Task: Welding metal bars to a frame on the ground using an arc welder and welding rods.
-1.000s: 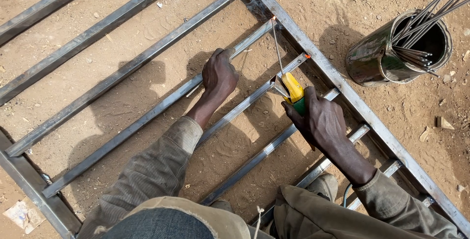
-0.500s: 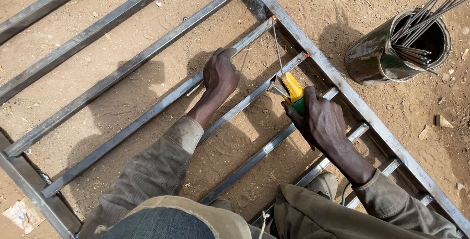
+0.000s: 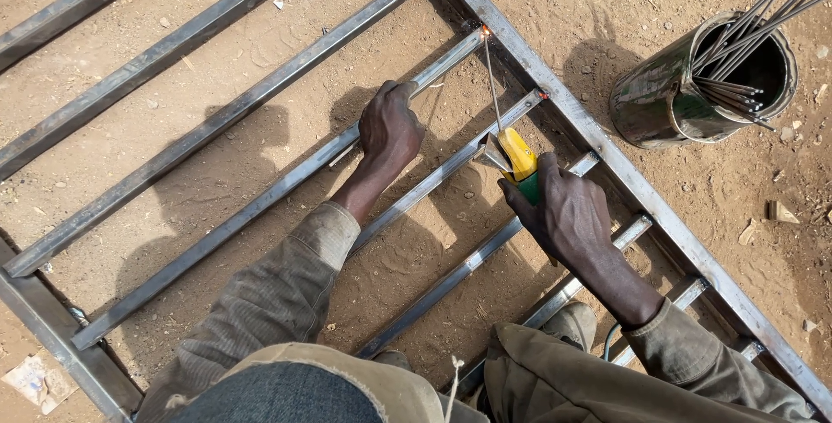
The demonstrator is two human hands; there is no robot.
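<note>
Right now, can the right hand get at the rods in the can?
Probably not at once: the right hand is shut on the yellow holder, and the frame rail lies between it and the can of rods.

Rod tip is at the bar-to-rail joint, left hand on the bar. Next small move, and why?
Probably hold the tip of the welding rod on that joint and run the weld. The right hand grips the yellow holder, the rod reaches the corner where the bar meets the rail, and the left hand steadies the bar.
</note>
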